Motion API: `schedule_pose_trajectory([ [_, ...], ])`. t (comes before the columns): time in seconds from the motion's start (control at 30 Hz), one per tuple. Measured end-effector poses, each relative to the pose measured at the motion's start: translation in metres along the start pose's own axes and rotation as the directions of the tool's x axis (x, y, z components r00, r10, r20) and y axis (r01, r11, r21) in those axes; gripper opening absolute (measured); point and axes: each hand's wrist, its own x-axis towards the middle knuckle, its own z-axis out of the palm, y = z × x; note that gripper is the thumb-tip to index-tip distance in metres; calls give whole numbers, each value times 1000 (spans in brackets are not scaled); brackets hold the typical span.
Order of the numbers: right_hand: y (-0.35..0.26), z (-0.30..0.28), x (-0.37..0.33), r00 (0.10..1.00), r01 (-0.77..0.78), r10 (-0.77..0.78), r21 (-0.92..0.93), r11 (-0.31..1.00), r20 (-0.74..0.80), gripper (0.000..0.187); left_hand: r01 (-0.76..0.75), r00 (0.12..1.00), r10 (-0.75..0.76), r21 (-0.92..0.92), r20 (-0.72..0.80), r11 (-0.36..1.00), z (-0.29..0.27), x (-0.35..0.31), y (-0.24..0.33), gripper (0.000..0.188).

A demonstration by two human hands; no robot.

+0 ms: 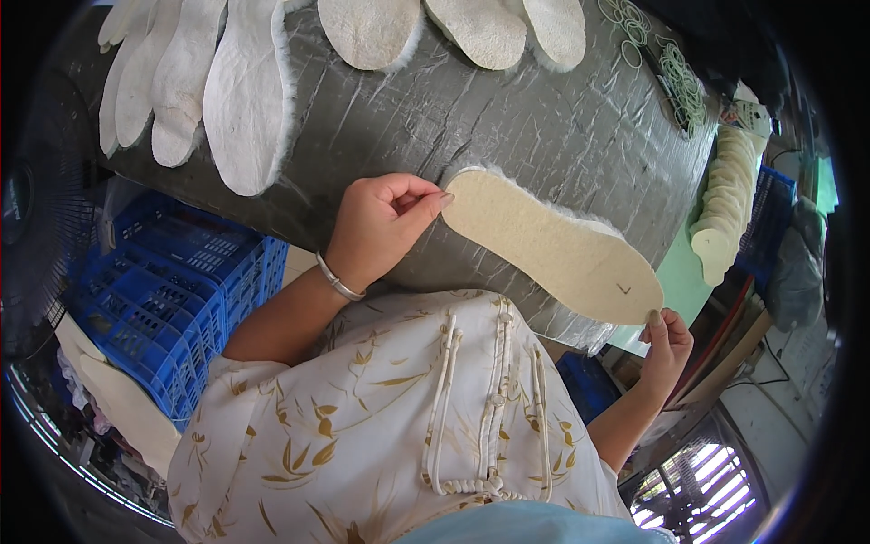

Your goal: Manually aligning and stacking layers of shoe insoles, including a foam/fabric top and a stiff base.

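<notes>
A cream shoe insole [544, 243] with a fluffy white edge is stretched between my two hands, above the dark table. My left hand [379, 222] pinches its left end between thumb and fingers. At the lower right end, my right hand [666, 344] grips the tip near a small dark mark. The insole's flat side faces up, and white fleece shows along its far edge.
More fleecy insoles [245, 100] lie along the far side of the grey-covered table [381, 136]. Pale green elastic bands [680, 82] rest at the far right. A stack of cream insole pieces [725, 199] stands at the right edge. Blue crates [181, 290] sit below on the left, near a fan [36, 208].
</notes>
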Motion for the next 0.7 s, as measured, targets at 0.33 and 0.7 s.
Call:
schedule_pose_trajectory([
  [0.33, 5, 0, 2, 999, -41, 42, -35, 999, 30, 16, 31, 999, -30, 35, -42, 999, 5, 3, 0, 13],
  [0.7, 28, 2, 2, 980, 71, -110, 223, 972, 167, 13, 75, 997, -74, 46, -20, 996, 1, 3, 7, 12],
])
